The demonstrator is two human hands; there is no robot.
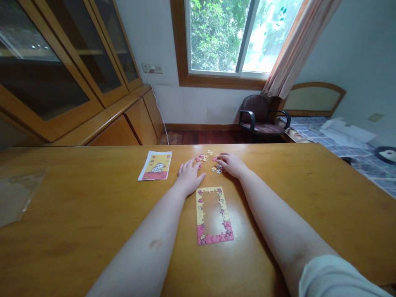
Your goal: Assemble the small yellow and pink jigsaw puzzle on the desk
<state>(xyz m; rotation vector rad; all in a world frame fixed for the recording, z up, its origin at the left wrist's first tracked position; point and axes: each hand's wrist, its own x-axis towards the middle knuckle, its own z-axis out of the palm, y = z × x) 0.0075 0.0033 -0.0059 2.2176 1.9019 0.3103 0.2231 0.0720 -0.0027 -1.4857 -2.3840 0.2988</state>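
My left hand [188, 176] rests on the table with its fingers spread, beside a few loose pink and cream jigsaw pieces [202, 157]. Opposite it, my right hand [232, 164] reaches over another small heap of jigsaw pieces [218, 169]; its fingertips touch or hover at the pieces, and whether one is pinched is too small to tell. Nearer to me lies a joined jigsaw border [200, 214], yellow above and pink below, with bare table inside it. Left of my left hand is a picture card [154, 166] showing a white animal on yellow and pink.
The wooden table [93, 206] spans the view. A clear plastic sheet [18, 198] lies at its left. Beyond stand a glass-doored cabinet [102, 99], an armchair [258, 113] under the window and a bed [312, 123] at the right. A white cord [158, 103] hangs from a socket.
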